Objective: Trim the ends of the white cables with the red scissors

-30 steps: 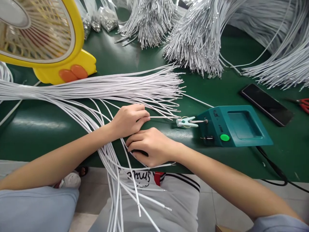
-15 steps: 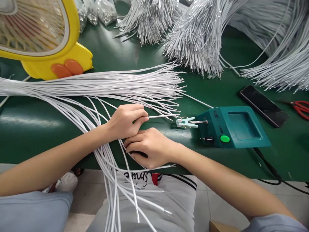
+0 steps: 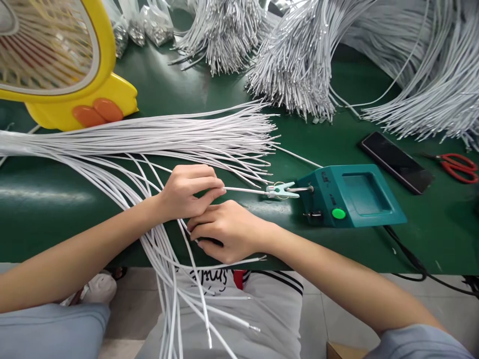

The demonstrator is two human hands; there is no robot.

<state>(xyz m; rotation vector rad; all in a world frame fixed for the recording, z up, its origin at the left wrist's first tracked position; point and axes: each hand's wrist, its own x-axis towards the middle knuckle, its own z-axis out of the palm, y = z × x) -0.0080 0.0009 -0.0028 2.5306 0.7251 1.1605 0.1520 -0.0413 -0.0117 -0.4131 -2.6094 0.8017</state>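
Observation:
Pinched in the fingers of my left hand (image 3: 192, 192) is a white cable (image 3: 243, 190), whose far end meets the jaws of a pale green clip (image 3: 282, 190). That clip sits on a metal rod from a teal machine (image 3: 352, 197) with a green button. My right hand (image 3: 228, 232) rests just below and touches the left one, its fingers curled on the loose cables; what its fingertips grip is mostly hidden. Several white cables (image 3: 164, 259) hang under my left forearm over the table edge. A larger bundle of white cables (image 3: 179, 134) lies behind my hands.
A yellow fan (image 3: 101, 94) stands at the left. Bags of small metal parts (image 3: 157, 27) lie at the back, beside thick grey wire bundles (image 3: 295, 75). A phone (image 3: 396, 162) and red-handled scissors (image 3: 458, 167) lie at the right. A black cord (image 3: 407, 249) trails from the machine.
The cable in my left hand has shifted from pointing above the clip to reaching its jaws. My right hand stays low beside the left. The whole view has shifted slightly.

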